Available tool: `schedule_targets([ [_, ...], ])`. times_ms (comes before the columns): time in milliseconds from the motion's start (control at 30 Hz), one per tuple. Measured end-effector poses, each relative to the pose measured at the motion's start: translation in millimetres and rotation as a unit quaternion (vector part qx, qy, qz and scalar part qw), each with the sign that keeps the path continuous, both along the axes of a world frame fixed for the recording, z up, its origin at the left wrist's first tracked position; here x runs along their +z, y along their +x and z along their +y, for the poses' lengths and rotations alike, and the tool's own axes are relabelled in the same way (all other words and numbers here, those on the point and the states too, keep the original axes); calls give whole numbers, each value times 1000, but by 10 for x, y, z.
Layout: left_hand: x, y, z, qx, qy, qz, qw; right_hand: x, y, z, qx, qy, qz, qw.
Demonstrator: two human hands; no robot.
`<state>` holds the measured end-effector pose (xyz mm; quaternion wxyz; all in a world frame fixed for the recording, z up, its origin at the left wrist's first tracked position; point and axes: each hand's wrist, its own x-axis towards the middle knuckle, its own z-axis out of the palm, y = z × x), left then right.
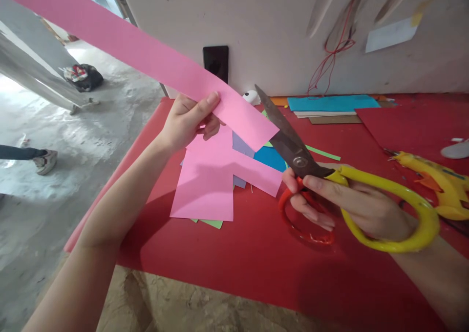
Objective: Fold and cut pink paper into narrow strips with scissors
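My left hand [196,119] pinches a long pink paper strip [154,58] between thumb and fingers, holding it up over the table. The strip runs from the upper left corner down to a square-cut end near the scissors. My right hand [351,200] grips large scissors [300,161] with one yellow and one red handle. Their dark blades point up and left, beside the strip's end; whether paper lies between them I cannot tell. Below, pink paper pieces [205,185] lie over purple, blue [271,158] and green scraps.
The table has a red top [234,268]. A yellow glue gun [436,180] lies at the right, and blue sheets [333,103] are at the back. A black phone-like object [216,60] leans on the wall. At far left a person's shoe [46,161] shows on the floor.
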<state>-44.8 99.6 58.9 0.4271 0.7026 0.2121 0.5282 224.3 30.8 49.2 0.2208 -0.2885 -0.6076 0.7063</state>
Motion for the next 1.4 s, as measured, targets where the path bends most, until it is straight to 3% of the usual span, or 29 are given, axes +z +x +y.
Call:
schedule_targets([
  [167, 13, -38, 2, 2, 9, -2, 1000, 42, -30, -21, 22, -16, -11, 1000],
  [500, 12, 44, -43, -61, 12, 29, 998, -20, 24, -34, 79, -54, 29, 995],
  [733, 39, 3, -44, -85, -6, 38, 996, -39, -93, -68, 22, -32, 44, 998],
  [1033, -10, -55, 5, -83, 31, 36, 995, -49, -143, -104, 44, -68, 38, 996],
  [1200, -7, -19, -24, -78, 8, 40, 996, 37, -169, -94, 63, -59, 30, 996],
  [1400, -15, 21, -90, -68, -18, 77, 995, -16, -159, -97, 31, -50, 53, 997],
])
